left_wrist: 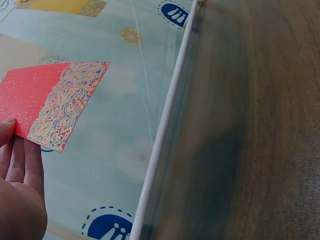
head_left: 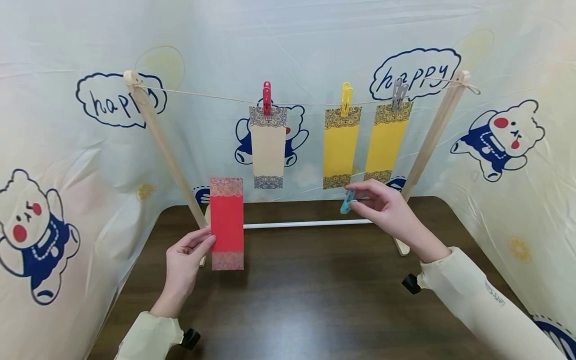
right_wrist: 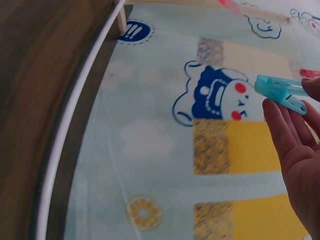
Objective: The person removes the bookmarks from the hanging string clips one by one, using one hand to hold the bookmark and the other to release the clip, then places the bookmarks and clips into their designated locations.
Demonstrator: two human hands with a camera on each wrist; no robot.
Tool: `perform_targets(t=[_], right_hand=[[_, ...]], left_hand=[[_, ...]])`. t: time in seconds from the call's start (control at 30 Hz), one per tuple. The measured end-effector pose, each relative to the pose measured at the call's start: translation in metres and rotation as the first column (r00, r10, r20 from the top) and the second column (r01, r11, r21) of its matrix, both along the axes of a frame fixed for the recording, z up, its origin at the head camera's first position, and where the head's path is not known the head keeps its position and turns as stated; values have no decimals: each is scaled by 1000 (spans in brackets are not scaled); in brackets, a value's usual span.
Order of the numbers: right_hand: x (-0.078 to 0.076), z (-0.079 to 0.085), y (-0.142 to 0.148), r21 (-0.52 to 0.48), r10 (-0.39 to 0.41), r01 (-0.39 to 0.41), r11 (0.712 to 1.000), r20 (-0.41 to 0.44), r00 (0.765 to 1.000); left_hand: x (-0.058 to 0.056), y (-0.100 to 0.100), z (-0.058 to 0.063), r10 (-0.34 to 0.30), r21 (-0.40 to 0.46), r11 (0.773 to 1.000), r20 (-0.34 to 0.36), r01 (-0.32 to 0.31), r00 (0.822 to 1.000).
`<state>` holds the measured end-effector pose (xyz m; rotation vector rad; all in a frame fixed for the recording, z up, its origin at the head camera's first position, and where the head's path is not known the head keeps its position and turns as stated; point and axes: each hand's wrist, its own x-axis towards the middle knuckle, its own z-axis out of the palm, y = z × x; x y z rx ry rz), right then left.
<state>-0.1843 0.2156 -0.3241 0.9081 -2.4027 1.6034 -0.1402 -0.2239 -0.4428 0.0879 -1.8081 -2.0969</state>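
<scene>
My left hand [head_left: 185, 262] pinches a red paper card [head_left: 227, 225] by its left edge, held upright above the table. Ornate patterned bands run across the card's top and bottom, and its patterned end also shows in the left wrist view. In my right hand [head_left: 382, 210] is a light blue clothespin [head_left: 347, 202], pinched between thumb and fingers below the yellow cards. On the string [head_left: 202, 94] hang a cream card [head_left: 268, 147] under a red clothespin [head_left: 267, 99], a yellow card [head_left: 341, 150] under a yellow clothespin [head_left: 346, 99], and another yellow card [head_left: 388, 142] under a grey clothespin [head_left: 398, 95].
Two wooden posts, left [head_left: 164, 145] and right [head_left: 436, 132], carry the string. A white rod [head_left: 306, 224] runs low between them. Beneath is a dark wooden table [head_left: 288, 300]; a printed curtain [head_left: 288, 45] with bears surrounds it.
</scene>
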Motion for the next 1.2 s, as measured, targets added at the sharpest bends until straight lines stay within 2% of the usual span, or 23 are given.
perform_targets(t=[0.27, 0.57, 0.77, 1.03, 1.2], right_hand=[[0, -24, 20, 57, -76, 76, 995, 0, 997], [-1, -49, 38, 72, -125, 121, 990, 43, 991], [1, -61, 44, 119, -156, 146, 982, 81, 984], [0, -77, 52, 121, -160, 154, 981, 43, 986], [1, -81, 57, 145, -175, 166, 976, 51, 983]], left_hand=[[4, -3, -8, -27, -41, 999, 28, 28, 999], [7, -7, -12, -69, -33, 997, 2, 69, 998], [5, -9, -14, -78, -45, 996, 5, 78, 997], [5, -10, -16, -71, -63, 995, 39, 74, 997], [5, -12, -18, -79, -78, 993, 60, 84, 995]])
